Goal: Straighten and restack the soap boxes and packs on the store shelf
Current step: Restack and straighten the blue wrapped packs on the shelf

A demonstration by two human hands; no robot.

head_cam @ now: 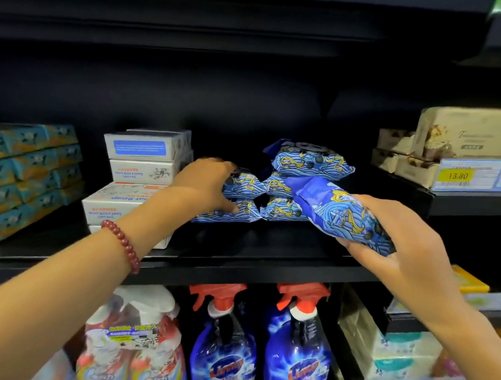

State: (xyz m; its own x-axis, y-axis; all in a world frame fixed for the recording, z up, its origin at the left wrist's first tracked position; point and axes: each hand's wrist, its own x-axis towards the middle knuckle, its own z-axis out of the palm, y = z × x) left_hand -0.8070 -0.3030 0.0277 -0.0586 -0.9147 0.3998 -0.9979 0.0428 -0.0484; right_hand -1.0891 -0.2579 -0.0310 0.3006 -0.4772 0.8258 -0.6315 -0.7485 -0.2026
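With right hand [408, 239] grasping a loose blue soap pack [343, 214], holding it tilted just in front of the stacked blue packs [311, 161], toward their right side. With left hand [209, 185] curling fingers over the stack's left column, gripping its upper pack. Noting white soap boxes [141, 167] sitting piled just left of the stack and teal boxes [29, 174] sitting farther left, all resting on the black shelf [240, 264].

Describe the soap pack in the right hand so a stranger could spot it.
On the dark shelf above the spray bottles sit stacked blue wave-print packs. The held pack is the only tilted one, gripped by the right hand at their right.
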